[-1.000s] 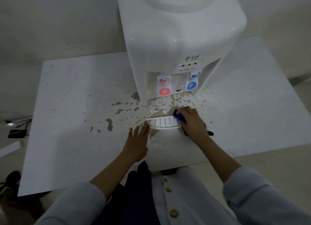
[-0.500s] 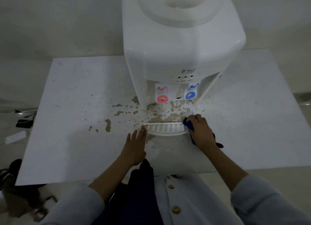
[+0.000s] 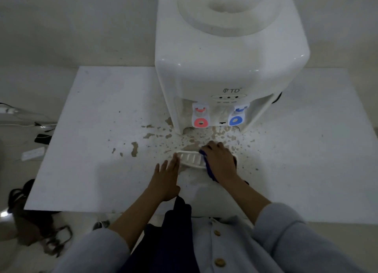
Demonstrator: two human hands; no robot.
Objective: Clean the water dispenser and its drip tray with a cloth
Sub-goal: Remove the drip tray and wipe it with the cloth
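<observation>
A flat white tabletop [image 3: 92, 150], matte and speckled with brown dried stains [image 3: 134, 149], is carrying a boxy, glossy white plastic water dispenser [image 3: 231, 68] with a round recessed top. Just in front of it a slim, slotted white drip tray [image 3: 190, 159] is lying on the table. The left hand [image 3: 164, 180] is resting flat, fingers straight, touching the tray's left end. The right hand [image 3: 219, 162] is pressing a crumpled dark blue cloth [image 3: 208, 167] onto its right end, fingers curled over it.
</observation>
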